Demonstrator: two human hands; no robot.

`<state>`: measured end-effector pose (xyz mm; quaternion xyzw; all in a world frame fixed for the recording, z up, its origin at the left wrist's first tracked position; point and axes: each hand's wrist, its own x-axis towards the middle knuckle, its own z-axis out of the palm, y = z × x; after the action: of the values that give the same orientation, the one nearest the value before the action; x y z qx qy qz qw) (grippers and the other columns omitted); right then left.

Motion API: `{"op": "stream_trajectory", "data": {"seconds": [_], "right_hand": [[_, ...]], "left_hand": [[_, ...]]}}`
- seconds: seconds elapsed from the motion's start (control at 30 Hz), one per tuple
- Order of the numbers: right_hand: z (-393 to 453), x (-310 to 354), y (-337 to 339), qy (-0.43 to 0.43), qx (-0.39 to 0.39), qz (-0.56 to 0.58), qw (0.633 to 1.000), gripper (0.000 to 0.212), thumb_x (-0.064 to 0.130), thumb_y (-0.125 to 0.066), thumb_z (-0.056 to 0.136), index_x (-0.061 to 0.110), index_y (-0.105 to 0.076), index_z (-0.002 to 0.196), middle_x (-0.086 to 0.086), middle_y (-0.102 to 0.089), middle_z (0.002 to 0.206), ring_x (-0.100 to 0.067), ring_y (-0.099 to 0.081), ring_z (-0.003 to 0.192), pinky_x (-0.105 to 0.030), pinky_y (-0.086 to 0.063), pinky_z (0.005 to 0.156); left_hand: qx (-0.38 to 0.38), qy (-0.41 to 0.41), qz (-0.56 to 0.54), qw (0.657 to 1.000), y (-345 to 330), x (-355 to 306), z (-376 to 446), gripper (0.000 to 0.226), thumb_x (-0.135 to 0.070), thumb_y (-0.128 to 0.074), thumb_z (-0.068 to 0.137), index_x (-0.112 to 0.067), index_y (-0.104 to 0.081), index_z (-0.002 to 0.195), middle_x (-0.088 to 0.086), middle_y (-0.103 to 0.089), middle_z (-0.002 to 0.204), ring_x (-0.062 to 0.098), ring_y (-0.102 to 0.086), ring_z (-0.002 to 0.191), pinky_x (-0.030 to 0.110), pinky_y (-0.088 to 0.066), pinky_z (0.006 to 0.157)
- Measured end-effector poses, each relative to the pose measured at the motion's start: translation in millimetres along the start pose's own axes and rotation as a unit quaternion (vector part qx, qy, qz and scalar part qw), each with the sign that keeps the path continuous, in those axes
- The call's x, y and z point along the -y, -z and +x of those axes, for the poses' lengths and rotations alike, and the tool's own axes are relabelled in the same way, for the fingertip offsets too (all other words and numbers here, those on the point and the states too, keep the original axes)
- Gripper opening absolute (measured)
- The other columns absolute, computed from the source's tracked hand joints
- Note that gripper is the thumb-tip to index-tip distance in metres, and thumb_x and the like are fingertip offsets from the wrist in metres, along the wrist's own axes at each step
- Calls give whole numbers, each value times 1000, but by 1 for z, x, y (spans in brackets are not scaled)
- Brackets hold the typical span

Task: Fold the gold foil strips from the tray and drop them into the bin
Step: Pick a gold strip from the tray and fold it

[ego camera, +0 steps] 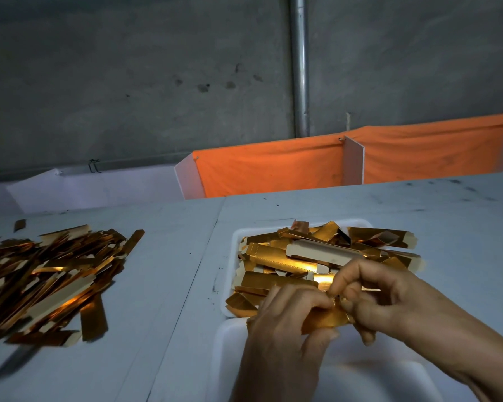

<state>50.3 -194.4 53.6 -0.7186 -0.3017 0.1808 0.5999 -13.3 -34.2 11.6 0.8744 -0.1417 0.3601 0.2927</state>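
Observation:
A white tray (233, 256) on the grey table holds a heap of gold foil strips (317, 253). Just in front of it, both hands hold one gold foil strip (323, 317) between them. My left hand (285, 320) grips its left part with curled fingers and the thumb below. My right hand (381, 297) pinches its right end with fingertips. The middle of the strip shows between the hands; its ends are hidden by fingers. An orange cloth bin (273, 172) hangs past the table's far edge.
A large loose pile of flat gold strips (47, 280) lies on the table at the left. A second white tray (230, 343) sits at the near edge under my hands. A metal pole (299, 68) stands against the concrete wall.

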Motion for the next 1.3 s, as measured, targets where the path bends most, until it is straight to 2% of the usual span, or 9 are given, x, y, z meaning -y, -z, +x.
{"op": "stream_trajectory", "data": {"seconds": [0.2, 0.27, 0.4, 0.57, 0.73, 0.9, 1.03, 1.2, 1.3], "right_hand": [[-3, 2, 4, 0, -15, 76, 997, 13, 13, -59, 69, 18, -68, 76, -4, -55, 65, -18, -55, 52, -17, -46, 53], [-4, 5, 4, -3, -9, 63, 998, 6, 14, -64, 73, 19, -65, 75, -4, -57, 64, -19, -56, 53, -18, -47, 55], [-5, 2, 0, 13, -19, -62, 998, 30, 4, -63, 86, 31, -59, 73, -5, -57, 57, -15, -62, 59, -18, -48, 61], [-4, 2, -9, 138, -117, -223, 958, 28, 4, -67, 81, 30, -61, 74, 9, -58, 97, -20, -64, 66, -33, -51, 62], [-1, -3, -10, 192, -161, -272, 929, 10, 27, -73, 71, 29, -66, 65, 26, -56, 114, 0, -65, 82, -10, -49, 67], [1, -6, -10, 208, -148, -328, 910, 15, 41, -61, 73, 30, -66, 66, 19, -57, 126, 7, -59, 96, -8, -49, 70], [3, -10, -16, 191, -169, -296, 921, 19, 45, -58, 72, 30, -71, 71, 24, -59, 123, 7, -57, 101, -16, -50, 72], [6, -16, -20, 148, -177, -161, 960, 19, 11, -73, 76, 30, -77, 77, 25, -68, 103, -1, -66, 86, -20, -55, 66], [5, -10, -20, 144, -153, -92, 973, 14, 23, -69, 73, 33, -78, 78, 21, -70, 98, -3, -66, 85, -19, -55, 64]], "left_hand": [[-1, 97, -141, 985, 2, -2, -1, 25, -35, -70, 68, -39, -54, 86, -21, -59, 105, -10, -50, 106, 5, -46, 77], [-10, 88, -130, 988, 2, -4, -1, 27, -41, -71, 66, -39, -52, 85, -21, -58, 105, -9, -50, 107, 5, -46, 77], [-35, 25, -27, 999, -2, -3, -1, 26, -45, -56, 70, -34, -48, 92, -17, -60, 97, -2, -55, 94, 11, -51, 69], [-79, -20, 101, 992, -8, -4, 3, 25, -35, -65, 63, -31, -52, 83, -13, -65, 86, -2, -49, 84, 16, -49, 58], [-81, 14, 127, 989, -13, -6, 1, 25, -26, -74, 51, -24, -61, 73, -15, -65, 83, -1, -48, 84, 15, -49, 57], [-120, 30, 95, 988, -12, -2, 1, 17, -35, -58, 67, -21, -63, 77, -12, -65, 84, -1, -51, 82, 18, -51, 55], [-101, 28, 105, 989, -11, -2, 0, 20, -26, -72, 60, -21, -65, 78, -12, -65, 84, 0, -52, 82, 18, -51, 56], [-94, 32, 82, 992, -9, -3, 2, 29, -25, -74, 57, -22, -66, 85, -14, -65, 86, 0, -51, 85, 14, -51, 56], [-106, 80, 8, 991, -3, -6, 1, 45, -28, -73, 62, -35, -62, 105, -26, -57, 96, -4, -53, 93, 0, -43, 69]]}}
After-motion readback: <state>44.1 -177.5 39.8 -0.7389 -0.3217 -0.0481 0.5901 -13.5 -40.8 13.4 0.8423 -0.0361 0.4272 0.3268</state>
